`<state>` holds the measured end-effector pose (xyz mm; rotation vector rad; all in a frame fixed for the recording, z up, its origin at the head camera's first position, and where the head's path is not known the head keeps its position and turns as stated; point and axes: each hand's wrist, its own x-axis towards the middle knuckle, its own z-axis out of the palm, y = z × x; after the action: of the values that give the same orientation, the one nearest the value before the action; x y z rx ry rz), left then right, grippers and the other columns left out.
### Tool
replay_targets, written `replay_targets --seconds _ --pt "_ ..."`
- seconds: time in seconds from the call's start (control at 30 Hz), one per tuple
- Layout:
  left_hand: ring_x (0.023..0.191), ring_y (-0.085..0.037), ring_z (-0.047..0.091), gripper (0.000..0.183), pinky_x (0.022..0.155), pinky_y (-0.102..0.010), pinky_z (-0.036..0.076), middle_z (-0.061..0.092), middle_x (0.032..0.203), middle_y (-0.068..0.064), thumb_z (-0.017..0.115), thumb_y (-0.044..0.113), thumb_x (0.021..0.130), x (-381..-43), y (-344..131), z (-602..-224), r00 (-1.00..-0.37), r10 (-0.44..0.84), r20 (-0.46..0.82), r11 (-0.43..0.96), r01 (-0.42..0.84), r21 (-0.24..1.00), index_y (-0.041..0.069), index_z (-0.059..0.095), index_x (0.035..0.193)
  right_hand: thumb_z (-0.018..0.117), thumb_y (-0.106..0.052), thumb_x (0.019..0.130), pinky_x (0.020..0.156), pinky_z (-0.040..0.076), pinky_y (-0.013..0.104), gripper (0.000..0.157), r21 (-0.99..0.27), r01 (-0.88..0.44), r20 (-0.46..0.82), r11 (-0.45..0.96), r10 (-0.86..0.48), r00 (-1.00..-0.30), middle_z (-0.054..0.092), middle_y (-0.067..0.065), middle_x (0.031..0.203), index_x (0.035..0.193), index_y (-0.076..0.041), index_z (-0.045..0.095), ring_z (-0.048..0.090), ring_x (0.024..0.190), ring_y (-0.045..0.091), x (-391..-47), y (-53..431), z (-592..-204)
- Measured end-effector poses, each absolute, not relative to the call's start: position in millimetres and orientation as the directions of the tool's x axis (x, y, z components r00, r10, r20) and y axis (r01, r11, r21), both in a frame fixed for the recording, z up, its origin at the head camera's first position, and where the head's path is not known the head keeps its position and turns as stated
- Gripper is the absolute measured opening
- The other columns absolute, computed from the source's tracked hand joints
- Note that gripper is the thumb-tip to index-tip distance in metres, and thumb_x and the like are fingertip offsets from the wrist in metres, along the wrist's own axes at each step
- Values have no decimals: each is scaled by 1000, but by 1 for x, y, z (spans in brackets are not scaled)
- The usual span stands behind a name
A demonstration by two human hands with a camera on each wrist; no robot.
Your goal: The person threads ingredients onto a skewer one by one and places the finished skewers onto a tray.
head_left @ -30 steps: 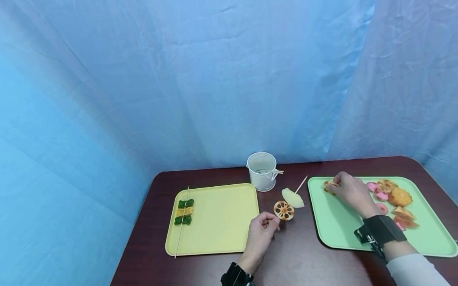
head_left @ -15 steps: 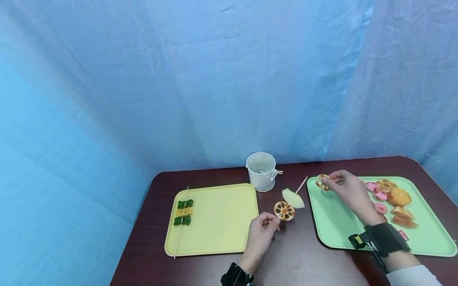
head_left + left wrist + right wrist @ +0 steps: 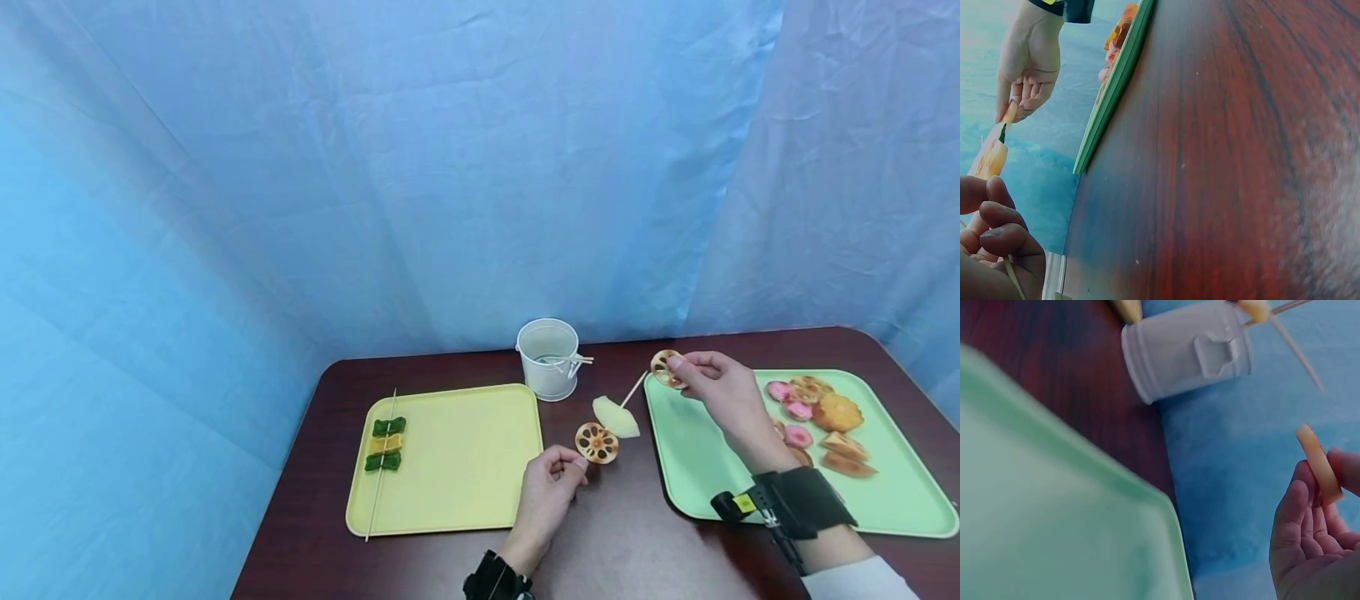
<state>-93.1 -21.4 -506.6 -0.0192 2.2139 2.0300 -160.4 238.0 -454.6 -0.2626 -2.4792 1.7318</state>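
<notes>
My left hand [image 3: 551, 492] pinches a wooden skewer [image 3: 634, 388] above the table, between the two trays. On the skewer are a round lotus root slice [image 3: 596, 443], close to my fingertips, and a pale green slice [image 3: 617, 417] beyond it. The bare skewer tip slants up to the right. My right hand [image 3: 723, 396] holds another lotus root slice [image 3: 666, 369] between thumb and fingers, close to that tip. In the right wrist view this slice [image 3: 1319, 464] appears edge-on, apart from the skewer tip [image 3: 1310, 372].
A green tray [image 3: 705, 475] on the right bears several food pieces [image 3: 836, 413]. The yellow tray [image 3: 472, 467] on the left holds a skewer with green and yellow pieces [image 3: 386, 444]. At the back, a white bucket [image 3: 551, 379] contains skewers [image 3: 583, 361].
My right hand has lifted the lotus root slice off the green tray and moved it up and left toward the skewer tip. The left hand has stayed almost still.
</notes>
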Motion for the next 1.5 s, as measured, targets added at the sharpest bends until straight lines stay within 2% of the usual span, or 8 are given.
replay_targets --seconds 0.1,0.27,0.63,0.9,1.17,1.5 --pt "53 -11 45 12 45 -16 32 61 67 -1 64 15 89 -93 -22 -505 -990 89 -114 88 -106 991 4 67 86 63 -42 89 69 54 20 49 -982 91 -59 166 185 -981 68 -9 85 115 -1 54 66 77 8 -162 236 -452" --pt "52 -7 45 12 45 -16 32 62 66 0 66 18 88 -92 -22 -502 -989 98 -110 90 -102 991 6 67 85 67 -33 88 71 54 21 41 -993 101 -109 -58 158 -981 69 -8 84 112 -2 53 66 77 5 -163 232 -448" --pt "51 -4 45 12 45 -16 32 63 67 -3 66 17 88 -91 -22 -505 -989 100 -109 89 -100 991 6 67 83 68 -29 87 70 54 21 40 -980 94 -120 -176 149 -981 68 -7 85 110 0 53 65 77 5 -165 227 -445" --pt "53 -8 46 12 45 -16 32 63 68 -4 65 16 88 -91 -22 -504 -989 100 -113 84 -105 991 4 67 85 69 -27 87 70 54 22 38 -977 84 -114 -198 147 -983 68 -5 83 108 1 54 65 77 6 -164 222 -446" --pt "52 -8 44 12 45 -16 30 64 71 -14 61 8 90 -89 -19 -493 -987 84 -137 112 -127 985 -3 66 87 68 -27 88 69 55 22 37 -982 76 -102 -174 144 -984 70 -6 84 108 1 54 66 77 6 -164 220 -444" --pt "51 -5 45 12 44 -16 32 64 69 -5 65 17 89 -92 -21 -504 -987 97 -129 99 -119 988 6 67 86 67 -33 88 69 54 21 43 -995 96 -101 -41 128 -987 69 -8 89 112 -1 55 65 80 4 -162 216 -445"
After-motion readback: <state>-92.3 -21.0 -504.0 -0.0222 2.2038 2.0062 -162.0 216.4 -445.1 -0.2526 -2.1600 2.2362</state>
